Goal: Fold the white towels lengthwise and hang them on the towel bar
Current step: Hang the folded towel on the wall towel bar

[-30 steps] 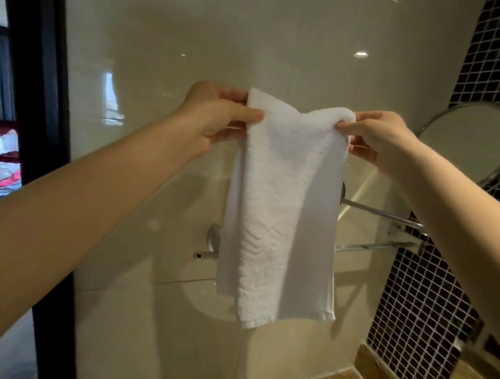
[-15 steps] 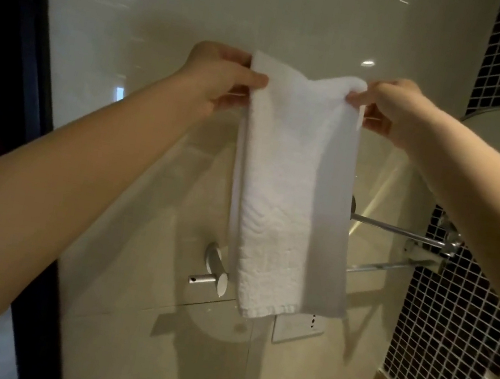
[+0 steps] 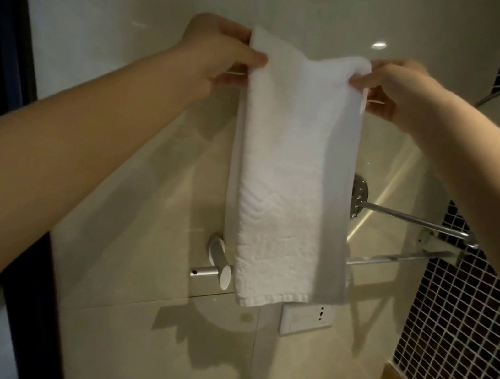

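Towel hangs higher than a second ago: we have lifted it in front of the bar, its hem just below bar level. Our left hand and right hand each pinch a top corner between the fingers. Folding looks done, so draping is next. Its long axis is vertical, hem pointing down.

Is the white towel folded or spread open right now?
Folded: the white towel hangs narrow, a second layer showing along its left edge, pinched at the top by left hand and right hand.
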The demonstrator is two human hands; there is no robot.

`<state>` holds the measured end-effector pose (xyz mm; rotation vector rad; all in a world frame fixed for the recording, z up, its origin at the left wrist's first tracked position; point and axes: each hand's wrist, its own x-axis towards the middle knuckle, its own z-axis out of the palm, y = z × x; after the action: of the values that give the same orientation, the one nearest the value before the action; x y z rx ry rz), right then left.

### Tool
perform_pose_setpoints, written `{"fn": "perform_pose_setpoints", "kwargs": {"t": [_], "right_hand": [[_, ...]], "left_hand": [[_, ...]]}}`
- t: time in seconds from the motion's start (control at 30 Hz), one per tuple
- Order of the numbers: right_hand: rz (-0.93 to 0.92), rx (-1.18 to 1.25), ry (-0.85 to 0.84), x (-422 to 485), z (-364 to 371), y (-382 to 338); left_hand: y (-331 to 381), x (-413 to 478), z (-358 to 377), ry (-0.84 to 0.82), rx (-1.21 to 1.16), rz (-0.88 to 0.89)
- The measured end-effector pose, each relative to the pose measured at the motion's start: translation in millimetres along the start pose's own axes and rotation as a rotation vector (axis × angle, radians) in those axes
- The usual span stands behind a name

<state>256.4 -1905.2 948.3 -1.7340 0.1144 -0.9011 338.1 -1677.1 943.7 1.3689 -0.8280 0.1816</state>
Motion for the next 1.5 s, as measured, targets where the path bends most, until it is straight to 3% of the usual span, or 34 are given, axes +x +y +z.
{"fn": "perform_pose_setpoints", "kwargs": {"t": [0.63, 1.17, 1.5], "right_hand": [[0.171, 0.012, -0.034, -33.4, -10.8, 115.6], [0.186, -0.013, -0.113, -63.7, -11.3, 153.9], [0.215, -0.125, -0.129, -82.3, -17.5, 183.4]], "left_hand": [[-100.7, -43.4, 11.2, 0.072, 0.038, -0.226], [-137.6, -71.6, 8.4, 0.067, 0.073, -0.226], [-153.9, -99.0, 10.6, 0.064, 0.381, -0.245]]}}
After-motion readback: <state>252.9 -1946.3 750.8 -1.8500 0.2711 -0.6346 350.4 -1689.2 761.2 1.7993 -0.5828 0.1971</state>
